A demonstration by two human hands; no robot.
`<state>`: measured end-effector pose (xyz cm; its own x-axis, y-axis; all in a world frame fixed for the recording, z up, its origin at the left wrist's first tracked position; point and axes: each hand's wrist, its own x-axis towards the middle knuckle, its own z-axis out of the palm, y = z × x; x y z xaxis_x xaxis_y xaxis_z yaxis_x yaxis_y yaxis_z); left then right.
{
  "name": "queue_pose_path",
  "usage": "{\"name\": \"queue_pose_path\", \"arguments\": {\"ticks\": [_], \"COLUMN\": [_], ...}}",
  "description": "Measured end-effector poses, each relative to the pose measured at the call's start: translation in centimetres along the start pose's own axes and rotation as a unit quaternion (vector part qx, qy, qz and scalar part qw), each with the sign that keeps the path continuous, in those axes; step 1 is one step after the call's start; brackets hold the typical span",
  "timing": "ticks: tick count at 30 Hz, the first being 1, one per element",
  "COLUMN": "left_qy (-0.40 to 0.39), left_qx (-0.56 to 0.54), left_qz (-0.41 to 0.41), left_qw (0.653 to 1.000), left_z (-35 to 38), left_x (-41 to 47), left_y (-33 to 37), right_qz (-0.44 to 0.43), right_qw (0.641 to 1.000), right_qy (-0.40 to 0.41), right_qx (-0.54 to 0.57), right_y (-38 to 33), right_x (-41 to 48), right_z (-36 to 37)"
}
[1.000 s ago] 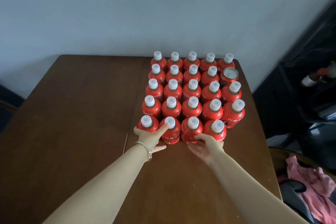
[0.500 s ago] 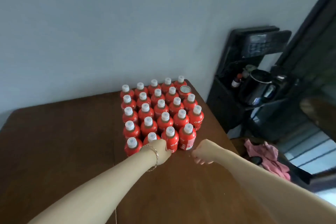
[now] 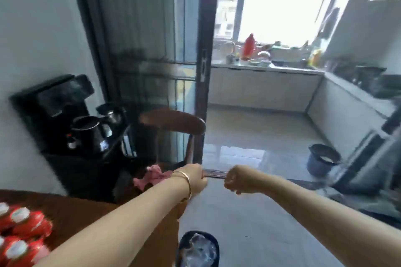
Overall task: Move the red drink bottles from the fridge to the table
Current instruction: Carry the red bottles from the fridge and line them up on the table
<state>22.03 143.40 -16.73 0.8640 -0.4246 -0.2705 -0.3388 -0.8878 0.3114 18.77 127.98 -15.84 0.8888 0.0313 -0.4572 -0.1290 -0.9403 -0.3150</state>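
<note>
Entire view smeared by motion.

Near left: red drink bottles (image 3: 23, 230), cut by the left and bottom edges. Their label print is unreadable and their count cannot be determined.

The surface (image 3: 86, 212) beneath them is cropped at the left and bottom and partly covered by the left forearm.

Left hand (image 3: 195, 178): only its back shows, fingers hidden.

Right hand (image 3: 240, 180): fingers curled under, palm out of sight, outline blurred.

Both forearms run off the bottom edge.

Near centre: dark bin (image 3: 198, 247), lower part cut off, glossy contents unidentifiable.

Chair (image 3: 173, 120): seat largely concealed behind pink cloth (image 3: 152, 176) and the left hand.

Far kitchen counter (image 3: 271, 67): small items too blurred to name.

Far right: dark shapes cut by the edge, unidentifiable.
</note>
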Motion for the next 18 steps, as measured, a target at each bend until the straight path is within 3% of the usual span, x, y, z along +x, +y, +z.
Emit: {"name": "queue_pose_path", "arguments": {"ticks": [6,10,18], "left_qy": [0.013,0.019,-0.024], "left_qx": [0.080,0.119,0.118], "left_qz": [0.201,0.330,0.462], "left_qw": [0.976,0.936,0.879], "left_z": [1.5,4.2,9.4], "left_x": [6.3,7.4,8.0], "left_y": [22.1,40.5,70.8], "right_qz": [0.141,0.236,0.401], "right_qw": [0.980,0.951,0.869], "right_qy": [0.137,0.196,0.274], "right_qx": [0.014,0.033,0.090], "right_y": [18.4,33.0,56.2], "right_x": [-10.9,-20.4,-36.2], "right_z": [-5.9,-9.0,-15.0]}}
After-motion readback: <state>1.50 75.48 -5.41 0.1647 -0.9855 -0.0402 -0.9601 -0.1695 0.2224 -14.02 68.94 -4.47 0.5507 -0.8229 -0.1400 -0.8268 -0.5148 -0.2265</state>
